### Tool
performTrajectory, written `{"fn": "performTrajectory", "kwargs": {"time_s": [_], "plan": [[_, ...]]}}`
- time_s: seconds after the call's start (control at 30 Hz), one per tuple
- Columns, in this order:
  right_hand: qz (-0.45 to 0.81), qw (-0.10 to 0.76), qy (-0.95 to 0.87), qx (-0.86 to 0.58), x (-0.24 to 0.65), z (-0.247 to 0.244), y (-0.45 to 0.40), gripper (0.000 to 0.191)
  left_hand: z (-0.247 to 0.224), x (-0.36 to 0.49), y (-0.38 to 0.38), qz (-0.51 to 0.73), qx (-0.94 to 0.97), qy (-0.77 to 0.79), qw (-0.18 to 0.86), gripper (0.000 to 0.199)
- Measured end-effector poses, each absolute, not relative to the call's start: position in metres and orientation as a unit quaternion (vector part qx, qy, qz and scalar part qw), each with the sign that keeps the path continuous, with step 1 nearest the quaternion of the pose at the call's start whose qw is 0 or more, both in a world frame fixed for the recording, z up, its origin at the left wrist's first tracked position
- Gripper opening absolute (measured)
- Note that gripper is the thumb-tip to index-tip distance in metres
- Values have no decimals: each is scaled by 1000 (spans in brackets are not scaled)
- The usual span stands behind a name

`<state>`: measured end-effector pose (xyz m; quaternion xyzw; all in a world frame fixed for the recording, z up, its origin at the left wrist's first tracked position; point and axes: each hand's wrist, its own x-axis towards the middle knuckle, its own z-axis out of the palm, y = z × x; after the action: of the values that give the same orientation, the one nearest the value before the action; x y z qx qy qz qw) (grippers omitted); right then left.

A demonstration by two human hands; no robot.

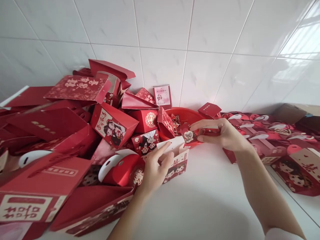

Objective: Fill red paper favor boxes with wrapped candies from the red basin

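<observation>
My left hand grips the near left edge of an open red paper gift box with cartoon faces and a cream band on its front. The box stands upright on the white surface, its pale inside partly showing. Above its far right corner, my right hand pinches a small red packet with a white heart on it between thumb and fingers. Just behind is a red plastic basket with small wrapped pieces inside. The right hand partly hides the basket.
A large heap of opened red gift boxes rises on the left, close to my left arm. Rows of boxes with handles stand on the right, near a brown carton. A tiled wall is behind.
</observation>
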<state>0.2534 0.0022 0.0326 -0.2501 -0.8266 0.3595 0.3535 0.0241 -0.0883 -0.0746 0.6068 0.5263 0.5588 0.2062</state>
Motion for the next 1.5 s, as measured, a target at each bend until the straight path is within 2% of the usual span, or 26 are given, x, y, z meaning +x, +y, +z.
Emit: {"fn": "performTrajectory", "kwargs": {"time_s": [0.13,0.33,0.5,0.67,0.8,0.97,1.23,1.5], "plan": [[318,305,-877,-193,242,28,-9,24,-74,22,-91,519,625,513,276,50],[295,267,-902,-170,232,22,-6,24,-74,21,-91,509,634,495,307,54],[311,314,-877,-186,228,25,-2,24,-74,21,-89,522,614,488,335,54],[338,293,-878,-171,220,23,0,22,-72,22,-89,522,595,497,357,60],[364,339,-844,-200,210,17,-1,22,-73,24,-86,525,587,494,369,61],[344,314,-862,-198,198,9,2,15,-77,27,-81,543,576,486,370,59],[354,456,-791,-203,195,10,5,26,-81,32,-65,540,593,453,389,57],[331,440,-806,-217,193,-2,4,19,-80,32,-53,517,642,417,383,52]]}}
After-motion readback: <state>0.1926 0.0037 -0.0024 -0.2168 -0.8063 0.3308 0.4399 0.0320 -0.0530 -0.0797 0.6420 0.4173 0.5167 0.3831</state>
